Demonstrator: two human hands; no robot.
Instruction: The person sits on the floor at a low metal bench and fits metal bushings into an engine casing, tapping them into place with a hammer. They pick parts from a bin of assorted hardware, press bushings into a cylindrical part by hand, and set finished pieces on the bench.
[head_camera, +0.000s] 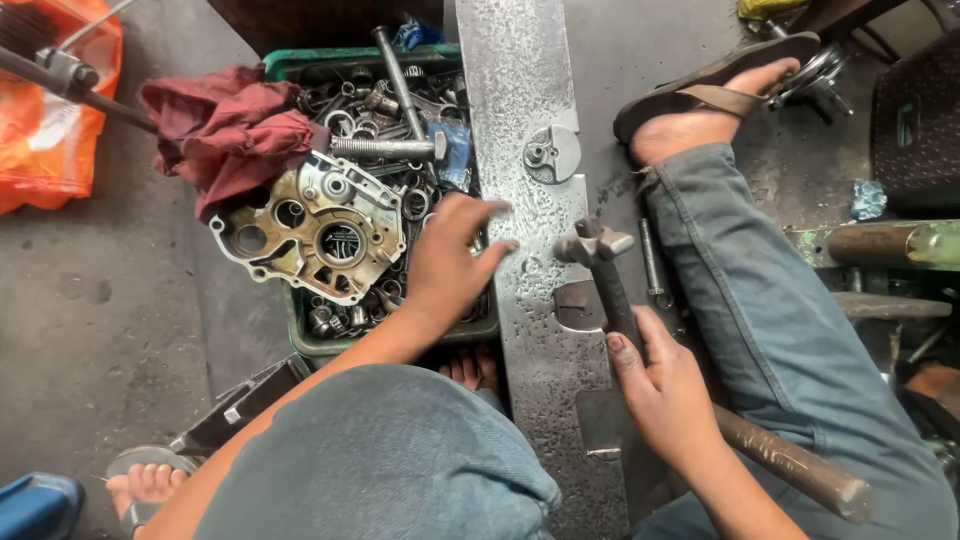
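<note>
Hammer (600, 270), heavy and stiff, rests head-down on the steel plate (520, 90); the right hand (665, 390) grips its handle mid-length, a sound hold. Left hand (450, 262) spreads loosely over the parts crate (330, 345), seemingly empty.

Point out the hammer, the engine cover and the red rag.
hammer (594, 243): head view, on its metal head.
engine cover (310, 232): head view, on the flat face between its round holes.
red rag (232, 125): head view, on the bunched middle folds.
</note>
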